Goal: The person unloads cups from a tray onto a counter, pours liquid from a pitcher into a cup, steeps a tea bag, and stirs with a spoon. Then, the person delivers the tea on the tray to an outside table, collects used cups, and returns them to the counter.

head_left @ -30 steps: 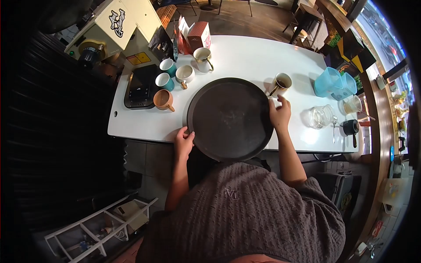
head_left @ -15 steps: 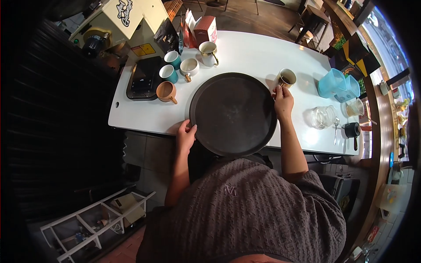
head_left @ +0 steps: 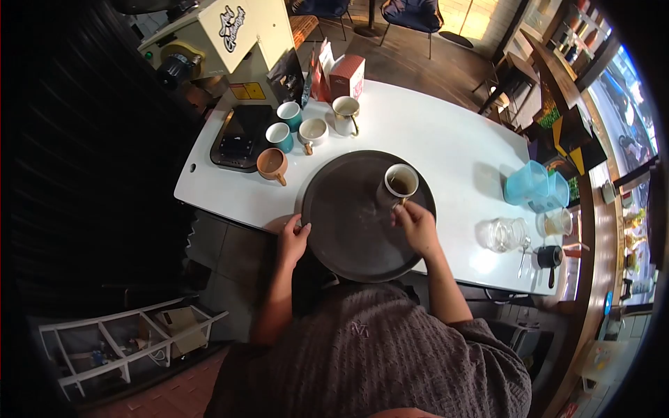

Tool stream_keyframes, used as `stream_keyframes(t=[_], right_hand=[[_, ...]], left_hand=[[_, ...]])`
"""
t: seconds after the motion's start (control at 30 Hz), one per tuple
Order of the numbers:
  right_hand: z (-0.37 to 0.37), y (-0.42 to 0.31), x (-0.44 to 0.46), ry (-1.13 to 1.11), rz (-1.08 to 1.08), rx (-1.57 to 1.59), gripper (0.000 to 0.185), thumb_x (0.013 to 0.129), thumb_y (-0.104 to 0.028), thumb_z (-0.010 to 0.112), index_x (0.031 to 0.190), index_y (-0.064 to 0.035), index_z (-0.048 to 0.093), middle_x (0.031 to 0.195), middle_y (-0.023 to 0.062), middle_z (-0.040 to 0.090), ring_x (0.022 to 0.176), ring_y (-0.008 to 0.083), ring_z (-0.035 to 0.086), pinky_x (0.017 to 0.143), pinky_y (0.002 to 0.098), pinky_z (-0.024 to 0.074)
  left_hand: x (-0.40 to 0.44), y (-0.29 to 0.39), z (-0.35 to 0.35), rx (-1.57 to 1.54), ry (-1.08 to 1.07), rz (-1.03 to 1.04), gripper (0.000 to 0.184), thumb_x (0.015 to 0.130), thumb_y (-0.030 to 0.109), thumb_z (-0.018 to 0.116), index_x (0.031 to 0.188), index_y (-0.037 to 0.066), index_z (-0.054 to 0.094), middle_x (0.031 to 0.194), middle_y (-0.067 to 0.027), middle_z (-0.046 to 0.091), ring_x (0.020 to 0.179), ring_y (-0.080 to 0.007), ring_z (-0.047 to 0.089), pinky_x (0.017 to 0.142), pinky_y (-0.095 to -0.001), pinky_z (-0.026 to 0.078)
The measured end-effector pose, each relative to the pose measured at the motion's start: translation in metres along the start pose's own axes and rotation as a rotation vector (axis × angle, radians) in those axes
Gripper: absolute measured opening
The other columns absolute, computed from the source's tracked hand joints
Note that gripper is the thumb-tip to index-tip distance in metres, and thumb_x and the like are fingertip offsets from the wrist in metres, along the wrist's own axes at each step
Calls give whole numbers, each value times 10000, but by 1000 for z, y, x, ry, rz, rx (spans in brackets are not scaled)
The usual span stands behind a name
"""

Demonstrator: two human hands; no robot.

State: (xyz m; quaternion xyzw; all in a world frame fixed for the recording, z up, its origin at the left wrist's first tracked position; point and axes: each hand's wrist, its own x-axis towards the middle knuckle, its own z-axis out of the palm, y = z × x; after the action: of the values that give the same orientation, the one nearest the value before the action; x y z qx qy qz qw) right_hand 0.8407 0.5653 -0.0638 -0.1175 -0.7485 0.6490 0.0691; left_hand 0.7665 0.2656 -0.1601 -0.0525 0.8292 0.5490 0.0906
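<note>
A round dark tray (head_left: 348, 230) lies at the table's front edge. My right hand (head_left: 416, 226) is closed on the handle of a white mug (head_left: 399, 184) with dark liquid, over the tray's right part; whether its base touches the tray I cannot tell. At the tray's left rim is my left hand (head_left: 293, 239), its thumb and fingers on the edge. Left of the tray stand a brown cup (head_left: 272, 164), a white cup (head_left: 313, 132), two teal cups (head_left: 279, 138) and, farther back, a tall white mug (head_left: 345, 115).
A black scale (head_left: 240, 139) and a cream machine (head_left: 244, 42) are at the left. Behind the cups stands a red box (head_left: 347, 76). To the right are blue containers (head_left: 527, 182), a glass jar (head_left: 505, 235), a spoon (head_left: 523, 256) and a black-handled holder (head_left: 549, 258).
My right hand has let go of the tray, taken the mug by its handle and carried it left from the table to above the tray. My left hand has stayed at the left rim.
</note>
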Motion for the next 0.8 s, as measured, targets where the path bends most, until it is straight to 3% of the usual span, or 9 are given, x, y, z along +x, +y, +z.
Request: stream_keyframes(t=[0.23, 0.3, 0.37, 0.5, 0.6, 0.67, 0.7, 0.77, 0.8], right_hand=[[21, 3, -9, -185, 21, -70, 191, 963, -149, 566, 947, 31, 628, 777, 64, 664, 701, 92, 611, 666, 259, 493], [21, 3, -13, -237, 37, -124, 194, 962, -154, 569, 956, 32, 627, 779, 70, 665, 698, 98, 613, 670, 265, 494], [21, 7, -12, -241, -61, -172, 194, 959, -158, 573, 964, 30, 624, 780, 83, 662, 687, 111, 612, 665, 275, 492], [18, 5, -11, -284, -20, -162, 182, 962, -127, 564, 1008, 32, 639, 796, 64, 653, 740, 94, 603, 701, 253, 488], [12, -1, -10, -300, -31, -232, 193, 942, -147, 600, 1007, 31, 640, 815, 94, 667, 756, 111, 625, 695, 261, 492], [4, 0, -8, -204, -205, -307, 232, 887, -211, 667, 944, 12, 643, 789, 126, 655, 688, 210, 631, 661, 325, 494], [-3, 7, -3, -196, -210, -304, 232, 887, -211, 667, 944, 12, 643, 789, 126, 655, 688, 210, 631, 661, 325, 494], [-23, 28, 9, 217, -395, -494, 280, 842, -259, 703, 985, -23, 654, 829, 119, 648, 771, 259, 610, 739, 370, 474], [-34, 36, 14, 344, -389, -628, 311, 835, -273, 703, 1037, -43, 645, 891, 118, 639, 834, 278, 589, 789, 387, 450]], left_hand=[[0, -2, 2, -5, -3, -33, 420, 850, 188, 688, 1217, 11, 586, 713, -45, 589, 649, -123, 538, 626, -303, 458], [0, -3, 3, 37, 41, 57, 415, 857, 193, 682, 1214, 9, 580, 714, -58, 591, 652, -140, 546, 631, -309, 459], [-2, -3, 5, 26, 42, 58, 407, 866, 197, 671, 1214, 9, 574, 729, -76, 604, 662, -158, 558, 648, -319, 466], [-1, -9, 8, 89, 65, 75, 393, 880, 205, 644, 1209, 4, 569, 775, -125, 639, 701, -243, 609, 677, -362, 481], [-3, -7, 10, 132, 78, 67, 385, 883, 209, 630, 1198, -2, 563, 842, -165, 653, 776, -306, 634, 719, -388, 488], [0, -8, 11, 157, 77, 49, 382, 884, 209, 621, 1195, -5, 557, 898, -190, 659, 838, -336, 645, 753, -399, 492], [1, -10, 12, 205, 100, 75, 383, 893, 225, 601, 1195, -3, 546, 968, -207, 652, 909, -353, 636, 798, -417, 487], [5, -2, 13, 254, 118, 111, 384, 902, 241, 580, 1196, -2, 535, 1037, -225, 644, 980, -369, 627, 843, -435, 482], [6, 6, 11, 357, 84, 43, 390, 910, 257, 554, 1201, -1, 524, 1091, -234, 627, 1032, -387, 601, 877, -456, 469]])
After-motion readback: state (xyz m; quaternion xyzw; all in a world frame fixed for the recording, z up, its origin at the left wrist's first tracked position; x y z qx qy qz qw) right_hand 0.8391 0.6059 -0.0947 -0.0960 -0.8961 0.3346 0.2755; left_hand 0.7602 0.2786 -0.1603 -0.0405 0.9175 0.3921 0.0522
